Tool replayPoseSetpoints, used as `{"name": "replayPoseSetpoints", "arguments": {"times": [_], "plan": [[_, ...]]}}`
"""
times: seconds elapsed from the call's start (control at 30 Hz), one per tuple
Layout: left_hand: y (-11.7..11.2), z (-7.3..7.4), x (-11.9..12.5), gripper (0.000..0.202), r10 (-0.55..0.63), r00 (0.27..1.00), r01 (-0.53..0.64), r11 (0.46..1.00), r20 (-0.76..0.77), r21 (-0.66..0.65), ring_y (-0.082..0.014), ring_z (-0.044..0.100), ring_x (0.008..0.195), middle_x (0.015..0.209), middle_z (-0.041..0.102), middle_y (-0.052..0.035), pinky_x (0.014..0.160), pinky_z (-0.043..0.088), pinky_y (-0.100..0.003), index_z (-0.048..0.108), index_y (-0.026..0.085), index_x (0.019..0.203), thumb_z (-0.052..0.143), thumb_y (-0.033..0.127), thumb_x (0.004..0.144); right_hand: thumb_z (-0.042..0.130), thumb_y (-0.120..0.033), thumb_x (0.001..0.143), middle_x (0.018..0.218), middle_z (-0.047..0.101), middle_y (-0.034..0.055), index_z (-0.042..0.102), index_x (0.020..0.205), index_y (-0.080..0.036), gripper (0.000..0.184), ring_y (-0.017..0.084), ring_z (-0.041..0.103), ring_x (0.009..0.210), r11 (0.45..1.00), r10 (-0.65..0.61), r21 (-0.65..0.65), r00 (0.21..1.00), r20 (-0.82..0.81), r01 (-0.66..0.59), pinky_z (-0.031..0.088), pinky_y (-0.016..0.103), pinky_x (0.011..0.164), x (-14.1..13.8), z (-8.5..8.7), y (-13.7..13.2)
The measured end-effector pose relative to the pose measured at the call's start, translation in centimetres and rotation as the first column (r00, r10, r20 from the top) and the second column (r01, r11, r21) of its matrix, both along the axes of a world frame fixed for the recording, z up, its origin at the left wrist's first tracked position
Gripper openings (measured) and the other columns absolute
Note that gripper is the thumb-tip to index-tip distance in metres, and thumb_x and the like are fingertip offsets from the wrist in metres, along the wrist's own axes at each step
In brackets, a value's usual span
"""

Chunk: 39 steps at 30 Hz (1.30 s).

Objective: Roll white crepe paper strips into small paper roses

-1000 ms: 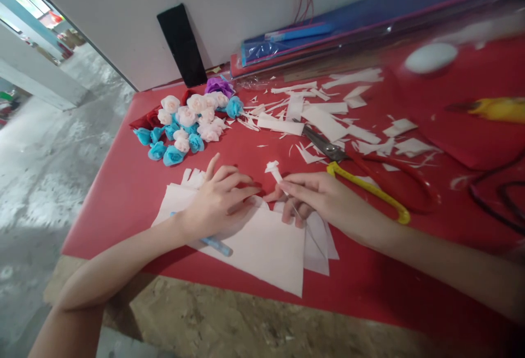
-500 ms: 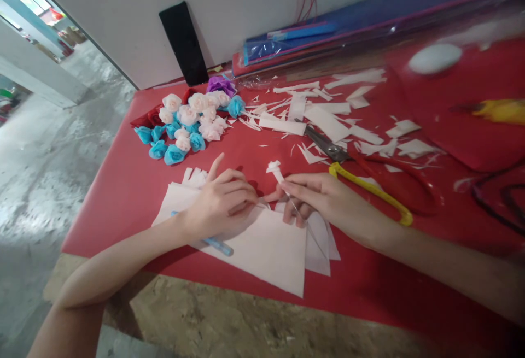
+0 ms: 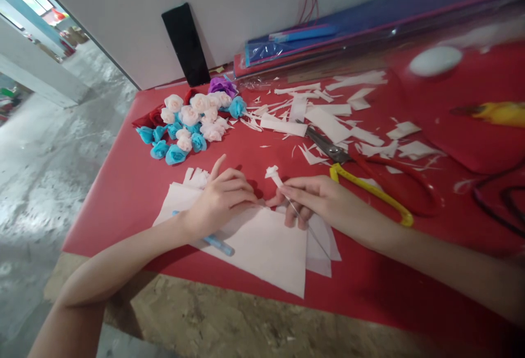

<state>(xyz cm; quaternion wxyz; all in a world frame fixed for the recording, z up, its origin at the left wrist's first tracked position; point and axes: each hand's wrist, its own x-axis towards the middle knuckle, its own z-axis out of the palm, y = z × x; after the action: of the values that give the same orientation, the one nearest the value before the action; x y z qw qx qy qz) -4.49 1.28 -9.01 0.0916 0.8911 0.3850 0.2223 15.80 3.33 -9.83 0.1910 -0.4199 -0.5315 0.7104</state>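
My left hand (image 3: 219, 199) rests on a stack of white paper sheets (image 3: 262, 243), fingers curled and pinching the sheet's top edge, index finger raised. My right hand (image 3: 315, 199) is closed around a thin wire stick (image 3: 305, 221) whose tip carries a small rolled white paper bud (image 3: 272, 172). The two hands almost meet at the paper's edge. A blue pen (image 3: 213, 242) lies on the paper under my left wrist. Both hands are over a red table cover (image 3: 123, 194).
A heap of white, blue, red and purple paper roses (image 3: 191, 123) lies at the back left. Scissors with yellow and red handles (image 3: 365, 180) lie right of my hand among white paper scraps (image 3: 328, 120). Rolled sheets (image 3: 328, 35) and a black slab (image 3: 186, 43) stand by the wall.
Barely anything differs. My left fingers have curled a little tighter at the paper's edge; the right hand keeps the stick in place.
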Motion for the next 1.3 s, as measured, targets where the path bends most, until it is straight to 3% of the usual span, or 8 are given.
{"name": "replayPoseSetpoints", "arguments": {"times": [0.43,0.63,0.77,0.9,1.0,1.1,1.2,1.3], "plan": [[0.4,0.2,-0.1,0.01,0.114,0.977,-0.094,0.988,0.178,-0.12,-0.014,0.054,0.077,0.077,0.067,-0.0011,0.096,0.031,-0.044,0.062,0.017,0.075,0.054,0.016,0.08,0.049,-0.021,0.08,0.048,0.058,-0.0004,0.056,0.063,-0.014,0.02,0.006,0.053,0.038,0.999,-0.048,-0.017,0.998,0.031,0.049,0.04,0.016,0.038,-0.4,0.7,-0.1],[0.3,0.8,0.0,0.01,0.197,0.928,-0.129,0.966,0.317,-0.223,-0.0126,0.054,0.072,0.067,0.066,0.0,0.089,0.04,-0.039,0.062,0.017,0.067,0.062,0.023,0.074,0.049,-0.02,0.081,0.048,0.059,0.0004,0.057,0.062,-0.014,0.021,0.006,0.053,0.039,0.998,-0.054,-0.014,0.998,0.035,0.055,0.04,0.017,0.04,-0.3,1.1,-0.1],[0.2,1.0,0.1,0.013,0.252,0.883,-0.136,0.945,0.395,-0.298,-0.0113,0.055,0.067,0.063,0.062,0.0,0.075,0.047,-0.031,0.058,0.015,0.063,0.064,0.022,0.072,0.049,-0.023,0.081,0.049,0.061,0.0025,0.057,0.066,-0.013,0.019,0.008,0.054,0.042,0.998,-0.058,0.001,0.998,0.026,0.058,0.041,0.018,0.042,-0.2,1.2,-0.2],[0.2,1.2,0.1,0.007,0.296,0.834,-0.151,0.934,0.466,-0.324,-0.0097,0.057,0.067,0.069,0.058,-0.0003,0.066,0.05,-0.025,0.053,0.014,0.073,0.058,0.018,0.076,0.048,-0.03,0.081,0.054,0.063,0.0042,0.058,0.07,-0.014,0.021,0.011,0.057,0.046,0.995,-0.082,0.063,0.997,0.005,0.082,0.044,0.021,0.046,0.1,1.9,-0.4],[0.0,1.9,0.3,0.005,0.254,0.837,-0.115,0.947,0.485,-0.299,-0.0086,0.055,0.068,0.074,0.057,-0.0011,0.063,0.048,-0.022,0.054,0.015,0.076,0.051,0.011,0.078,0.049,-0.034,0.079,0.054,0.062,0.0022,0.059,0.071,-0.017,0.021,0.013,0.058,0.05,0.977,-0.121,0.176,0.993,-0.007,0.12,0.046,0.024,0.05,0.3,3.5,-0.8],[-0.5,3.1,0.7,0.018,0.171,0.871,-0.041,0.96,0.46,-0.278,-0.0082,0.055,0.068,0.074,0.057,-0.0012,0.063,0.047,-0.02,0.059,0.015,0.074,0.045,0.004,0.077,0.047,-0.032,0.081,0.055,0.063,0.0018,0.059,0.066,-0.02,0.022,0.014,0.06,0.052,0.89,-0.163,0.433,0.986,0.011,0.143,0.047,0.024,0.052,0.6,5.4,-1.7],[-1.0,4.4,1.5,0.023,0.126,0.872,-0.001,0.967,0.473,-0.256,-0.0081,0.055,0.067,0.076,0.057,-0.0022,0.062,0.048,-0.02,0.063,0.016,0.082,0.042,0.005,0.08,0.043,-0.025,0.084,0.057,0.066,0.002,0.058,0.063,-0.022,0.026,0.015,0.061,0.052,0.721,-0.163,0.685,0.986,0.03,0.098,0.047,0.024,0.051,1.0,6.4,-2.7],[-1.3,5.7,2.7,0.02,0.098,0.835,0.07,0.957,0.541,-0.281,-0.009,0.056,0.068,0.077,0.057,-0.0033,0.063,0.05,-0.021,0.063,0.015,0.086,0.044,0.009,0.081,0.044,-0.017,0.083,0.058,0.067,0.0006,0.057,0.064,-0.024,0.024,0.015,0.063,0.053,0.53,-0.18,0.846,0.983,0.046,0.057,0.047,0.024,0.052,1.4,6.5,-3.5]]}}
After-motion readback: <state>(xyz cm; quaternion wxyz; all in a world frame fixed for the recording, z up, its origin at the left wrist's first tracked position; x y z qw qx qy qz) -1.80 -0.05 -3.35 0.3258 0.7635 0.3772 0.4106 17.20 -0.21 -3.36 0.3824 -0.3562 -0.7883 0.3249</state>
